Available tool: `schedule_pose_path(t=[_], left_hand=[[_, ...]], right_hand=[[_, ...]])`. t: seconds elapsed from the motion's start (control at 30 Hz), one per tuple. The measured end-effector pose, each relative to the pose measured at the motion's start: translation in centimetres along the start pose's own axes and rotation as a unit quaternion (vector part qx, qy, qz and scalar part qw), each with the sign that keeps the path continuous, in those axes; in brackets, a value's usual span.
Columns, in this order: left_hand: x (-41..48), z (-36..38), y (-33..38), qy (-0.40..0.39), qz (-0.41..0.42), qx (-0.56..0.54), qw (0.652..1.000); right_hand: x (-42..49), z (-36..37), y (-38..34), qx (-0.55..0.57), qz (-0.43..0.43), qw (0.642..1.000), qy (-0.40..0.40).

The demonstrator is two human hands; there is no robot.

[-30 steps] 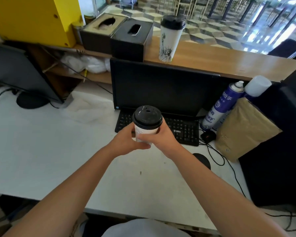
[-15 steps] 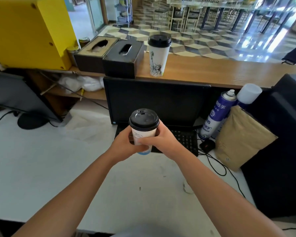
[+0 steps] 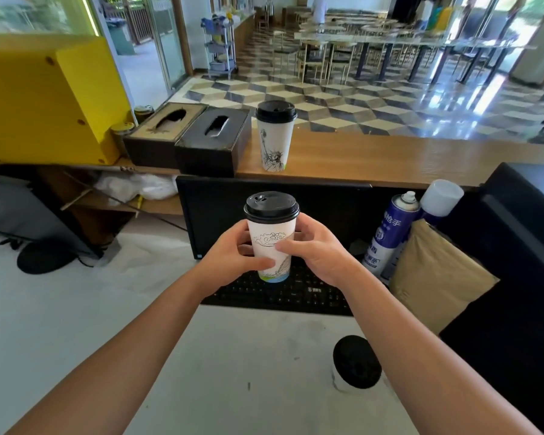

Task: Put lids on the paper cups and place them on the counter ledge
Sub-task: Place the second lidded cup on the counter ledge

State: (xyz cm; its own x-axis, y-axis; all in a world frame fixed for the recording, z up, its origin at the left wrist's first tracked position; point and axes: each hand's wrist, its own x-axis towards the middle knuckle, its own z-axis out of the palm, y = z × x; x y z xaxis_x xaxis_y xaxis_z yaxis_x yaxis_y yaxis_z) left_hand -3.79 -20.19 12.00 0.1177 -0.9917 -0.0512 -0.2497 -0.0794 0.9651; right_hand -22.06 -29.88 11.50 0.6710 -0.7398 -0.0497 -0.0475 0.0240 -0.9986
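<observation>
I hold a white paper cup (image 3: 271,243) with a black lid upright in front of the dark monitor, above the keyboard. My left hand (image 3: 233,259) wraps its left side and my right hand (image 3: 314,252) its right side. A second lidded paper cup (image 3: 274,138) with a statue drawing stands on the wooden counter ledge (image 3: 390,158), just right of the tissue boxes. Another cup with a dark lid (image 3: 356,367) sits on the white desk near my right forearm.
Two tissue boxes (image 3: 212,139) and a yellow box (image 3: 44,98) occupy the ledge's left part. A monitor (image 3: 327,208) and keyboard (image 3: 308,293) sit below the ledge. Spray cans (image 3: 390,233) and a brown paper bag (image 3: 434,277) stand at the right.
Both hands have lifted the lidded cup up and forward, from just above the desk to in front of the monitor. The camera has tilted up toward the ledge.
</observation>
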Motion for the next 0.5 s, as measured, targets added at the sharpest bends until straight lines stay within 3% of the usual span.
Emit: schedule_pose_path(t=[0.2,0.37,0.5], left_hand=[[2.8,1.1,2.3,0.064,0.005,-0.013,0.998],[5.3,3.1,3.9,0.149,0.076,0.058,0.984],[7.0,4.8,4.7,0.212,0.119,0.15,0.958]], right_hand=[[1.2,-2.0,-1.7,0.005,-0.019,0.999,0.035],[2.3,-2.1,-3.2,-0.042,-0.045,0.996,0.061],[3.0,-2.2,-4.3,-0.046,-0.072,0.988,0.129]])
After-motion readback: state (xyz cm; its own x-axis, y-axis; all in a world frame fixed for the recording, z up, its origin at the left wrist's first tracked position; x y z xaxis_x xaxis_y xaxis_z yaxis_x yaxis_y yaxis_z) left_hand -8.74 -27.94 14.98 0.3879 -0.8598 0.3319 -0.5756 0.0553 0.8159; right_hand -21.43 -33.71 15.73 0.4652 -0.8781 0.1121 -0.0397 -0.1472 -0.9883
